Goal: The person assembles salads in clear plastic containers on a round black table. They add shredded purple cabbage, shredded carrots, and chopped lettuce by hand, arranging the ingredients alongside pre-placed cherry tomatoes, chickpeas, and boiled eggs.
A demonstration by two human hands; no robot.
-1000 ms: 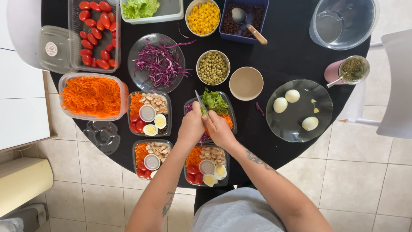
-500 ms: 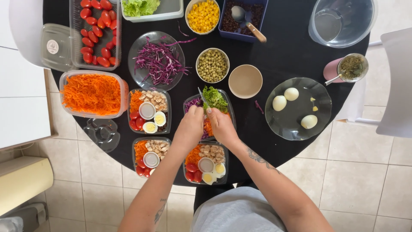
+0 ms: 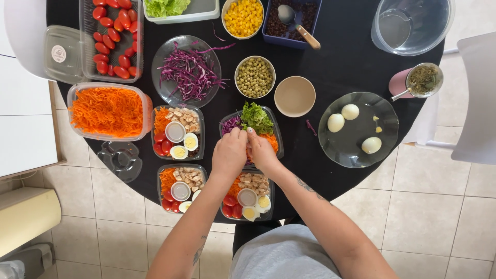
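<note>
My left hand and my right hand are pressed together over a clear salad tray on the black round table. That tray holds green lettuce, purple cabbage and grated carrot. The fingertips of both hands pinch down inside it; what they hold is hidden. Three other filled trays lie around: one at the upper left, one at the lower left and one just below my hands, each with egg halves, tomatoes, croutons and a small sauce cup.
A tub of grated carrot, cherry tomatoes, a purple cabbage plate, peas, an empty beige bowl, corn, beans with a spoon, a glass plate of peeled eggs, a herb cup, a clear bucket.
Both hands stay over the same tray; they have shifted slightly and drawn closer, fingertips now pinching down into the food. Nothing else on the table has moved.
</note>
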